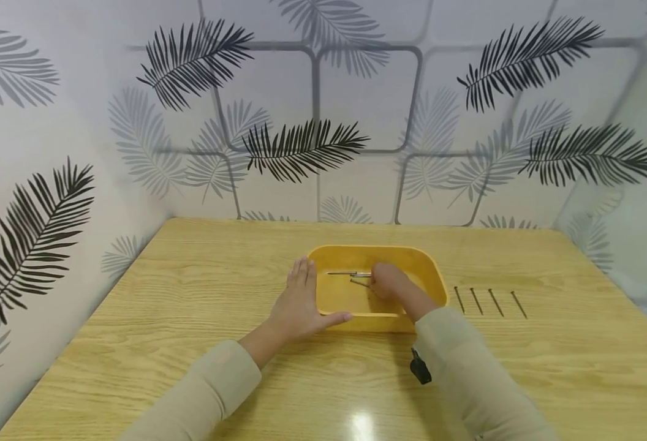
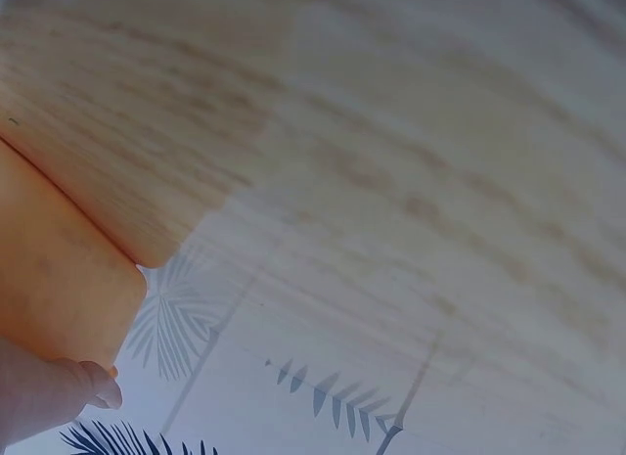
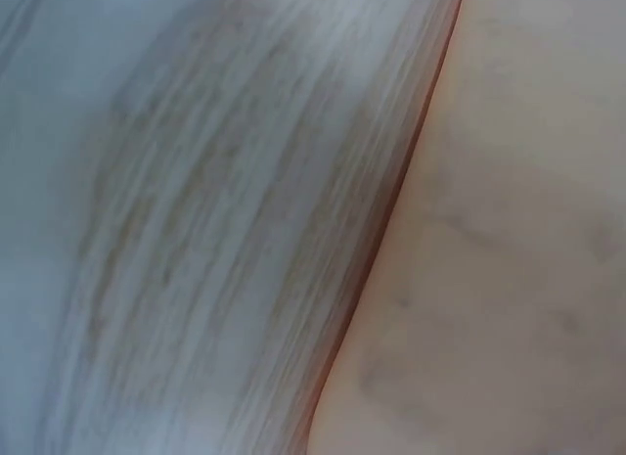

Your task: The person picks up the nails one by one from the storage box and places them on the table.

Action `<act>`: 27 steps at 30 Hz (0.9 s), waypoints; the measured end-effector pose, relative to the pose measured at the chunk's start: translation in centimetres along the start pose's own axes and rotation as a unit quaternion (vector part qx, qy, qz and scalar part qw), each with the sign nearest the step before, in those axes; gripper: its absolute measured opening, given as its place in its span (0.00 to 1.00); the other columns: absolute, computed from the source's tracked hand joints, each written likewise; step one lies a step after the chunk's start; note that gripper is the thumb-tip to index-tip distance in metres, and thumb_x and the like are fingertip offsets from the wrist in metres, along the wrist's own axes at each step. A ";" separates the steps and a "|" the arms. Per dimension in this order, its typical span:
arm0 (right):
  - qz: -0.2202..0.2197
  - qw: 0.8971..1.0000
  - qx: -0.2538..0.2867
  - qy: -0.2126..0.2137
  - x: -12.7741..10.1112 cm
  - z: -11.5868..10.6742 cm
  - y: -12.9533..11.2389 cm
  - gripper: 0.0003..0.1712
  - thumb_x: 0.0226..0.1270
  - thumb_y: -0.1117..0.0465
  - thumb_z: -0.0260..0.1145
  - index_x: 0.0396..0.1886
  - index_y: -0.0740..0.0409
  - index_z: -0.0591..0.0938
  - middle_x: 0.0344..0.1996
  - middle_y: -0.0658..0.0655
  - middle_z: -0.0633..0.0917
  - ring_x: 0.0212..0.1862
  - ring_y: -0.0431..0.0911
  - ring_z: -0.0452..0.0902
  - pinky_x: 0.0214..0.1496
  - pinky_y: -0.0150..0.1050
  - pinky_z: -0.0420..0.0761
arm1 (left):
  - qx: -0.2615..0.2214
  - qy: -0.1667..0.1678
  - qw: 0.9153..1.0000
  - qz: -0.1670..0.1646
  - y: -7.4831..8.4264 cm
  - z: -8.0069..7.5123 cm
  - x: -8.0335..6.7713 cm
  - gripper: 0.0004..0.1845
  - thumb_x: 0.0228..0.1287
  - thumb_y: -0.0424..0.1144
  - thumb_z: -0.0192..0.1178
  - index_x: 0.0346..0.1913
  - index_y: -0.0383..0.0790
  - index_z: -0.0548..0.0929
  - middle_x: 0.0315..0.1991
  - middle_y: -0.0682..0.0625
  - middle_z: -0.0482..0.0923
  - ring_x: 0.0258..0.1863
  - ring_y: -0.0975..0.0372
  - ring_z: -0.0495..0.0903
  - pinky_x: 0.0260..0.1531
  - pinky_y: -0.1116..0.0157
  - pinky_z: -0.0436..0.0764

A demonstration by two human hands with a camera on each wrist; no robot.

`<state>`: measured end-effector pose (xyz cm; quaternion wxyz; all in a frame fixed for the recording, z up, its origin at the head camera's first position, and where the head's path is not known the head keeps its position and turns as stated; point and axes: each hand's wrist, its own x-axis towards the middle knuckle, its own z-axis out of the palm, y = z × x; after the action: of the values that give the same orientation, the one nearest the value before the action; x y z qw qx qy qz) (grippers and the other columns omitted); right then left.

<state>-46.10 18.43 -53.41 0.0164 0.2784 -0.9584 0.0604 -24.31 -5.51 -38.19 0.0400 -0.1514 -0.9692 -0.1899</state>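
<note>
A yellow plastic tray [image 1: 373, 323] stands on the wooden table. My left hand [image 1: 297, 306] lies along its left wall, fingers straight and thumb along the front side; the left wrist view also shows part of this hand [image 2: 49, 396] against the tray [image 2: 68, 259]. Inside the tray, toward the right, my right hand [image 1: 389, 283] reaches down with curled fingers. Several thin metal nails [image 1: 342, 272] lie beside that hand on the tray floor. Its fingertips are hidden, so whether they pinch a nail cannot be seen. The right wrist view does not show the fingers.
To the right of the tray, several nails [image 1: 476, 301] lie in a spaced row on the table [image 1: 163, 294]. A wall with a leaf pattern [image 1: 356, 190] rises behind the table. Beneath the right sleeve hangs a small black object [image 1: 421, 367].
</note>
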 end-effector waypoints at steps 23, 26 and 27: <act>0.081 0.982 0.168 -0.025 -2.5 -4.6 -2.0 0.23 0.60 0.65 0.53 0.05 0.52 0.65 0.07 0.48 0.59 0.14 0.41 0.51 0.17 0.37 0.58 | 0.002 -0.003 1.000 -0.005 0.1 0.0 0.2 0.64 0.48 0.73 0.55 0.72 0.28 0.41 0.73 0.34 0.37 0.74 0.46 0.36 0.72 0.51 0.45; 0.133 0.965 0.224 -0.032 -2.6 -4.9 -2.3 0.27 0.64 0.61 0.55 0.04 0.48 0.63 0.06 0.45 0.59 0.12 0.39 0.54 0.16 0.35 0.62 | 0.000 -0.006 1.000 -0.005 0.1 -0.1 0.2 0.64 0.49 0.73 0.55 0.72 0.28 0.40 0.73 0.34 0.36 0.74 0.47 0.35 0.72 0.51 0.45; 0.150 0.957 0.246 -0.038 -3.0 -5.8 -3.0 0.27 0.65 0.60 0.56 0.05 0.48 0.63 0.06 0.45 0.61 0.13 0.39 0.56 0.16 0.35 0.63 | 0.001 -0.007 1.000 -0.006 0.1 -0.1 0.2 0.64 0.49 0.73 0.55 0.72 0.28 0.40 0.73 0.34 0.35 0.74 0.47 0.34 0.72 0.51 0.45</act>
<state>-41.97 18.21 -47.51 -0.0980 0.1290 -0.9444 0.2860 -24.45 -5.42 -38.06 0.0320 -0.1474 -0.9704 -0.1884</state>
